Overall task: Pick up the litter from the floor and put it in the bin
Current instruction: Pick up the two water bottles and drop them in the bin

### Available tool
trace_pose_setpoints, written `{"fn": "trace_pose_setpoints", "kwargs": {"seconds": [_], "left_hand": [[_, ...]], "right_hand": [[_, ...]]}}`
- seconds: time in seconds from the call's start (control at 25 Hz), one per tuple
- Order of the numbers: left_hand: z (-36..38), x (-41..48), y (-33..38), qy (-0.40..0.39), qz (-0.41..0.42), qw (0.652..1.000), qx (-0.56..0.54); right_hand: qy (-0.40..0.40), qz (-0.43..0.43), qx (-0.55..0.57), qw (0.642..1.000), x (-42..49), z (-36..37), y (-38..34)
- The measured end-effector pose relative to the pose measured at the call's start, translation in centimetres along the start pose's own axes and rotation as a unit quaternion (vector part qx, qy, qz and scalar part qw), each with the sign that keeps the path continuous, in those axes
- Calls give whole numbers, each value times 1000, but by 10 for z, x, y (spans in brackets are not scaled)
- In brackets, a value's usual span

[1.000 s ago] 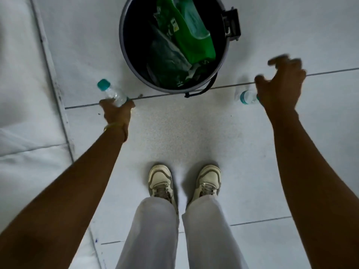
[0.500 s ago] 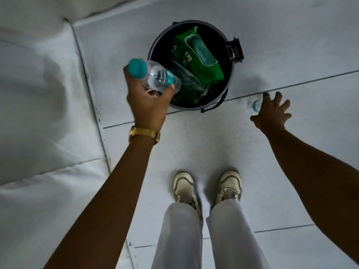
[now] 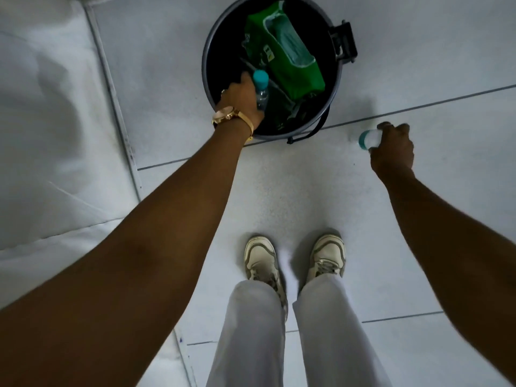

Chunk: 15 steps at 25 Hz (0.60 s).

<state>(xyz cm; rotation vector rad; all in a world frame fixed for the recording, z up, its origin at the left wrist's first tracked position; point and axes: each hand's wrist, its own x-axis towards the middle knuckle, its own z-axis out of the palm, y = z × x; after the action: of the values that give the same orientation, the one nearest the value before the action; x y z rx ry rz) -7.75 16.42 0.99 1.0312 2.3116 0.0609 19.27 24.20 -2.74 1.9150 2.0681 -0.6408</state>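
Inside the round black bin [image 3: 208, 88], my left hand [image 3: 242, 99] grips a clear plastic bottle with a teal cap [image 3: 261, 89]. On the white tiled floor [image 3: 293, 191] beside the bin, my right hand [image 3: 392, 150] closes around a second clear teal-capped bottle [image 3: 368, 138].

A pair of off-white sneakers [image 3: 296, 259] stands side by side on the pale speckled floor tiles [image 3: 282, 191], toes toward the top edge of the view, under light grey trouser legs [image 3: 290, 331]. Dark grout lines cross the floor. A gold wristwatch [image 3: 227, 115] with a round face sits on a gold band, and white sheeting [image 3: 55, 135] with soft creases covers the floor's left side.
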Motion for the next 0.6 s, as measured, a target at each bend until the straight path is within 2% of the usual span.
{"fn": "trace_pose_setpoints", "kwargs": {"seconds": [0.08, 0.16, 0.24, 0.32, 0.44, 0.6], "left_hand": [[-10, -1, 6, -31, -30, 999, -15], [-27, -12, 12, -22, -30, 999, -40], [-43, -29, 13, 23, -9, 998, -53], [-53, -50, 7, 71, 0, 995, -66], [-57, -76, -11, 104, -23, 991, -86], [-52, -84, -38, 86, -47, 992, -83]], "right_hand": [[36, 45, 123, 991, -21, -31, -10], [86, 48, 233, 968, -49, -73, -24], [124, -5, 318, 940, -80, -119, -49], [109, -75, 357, 925, -101, -150, -82], [17, -163, 265, 950, -105, -151, -139], [-106, -238, 58, 964, -67, -106, -188]]}}
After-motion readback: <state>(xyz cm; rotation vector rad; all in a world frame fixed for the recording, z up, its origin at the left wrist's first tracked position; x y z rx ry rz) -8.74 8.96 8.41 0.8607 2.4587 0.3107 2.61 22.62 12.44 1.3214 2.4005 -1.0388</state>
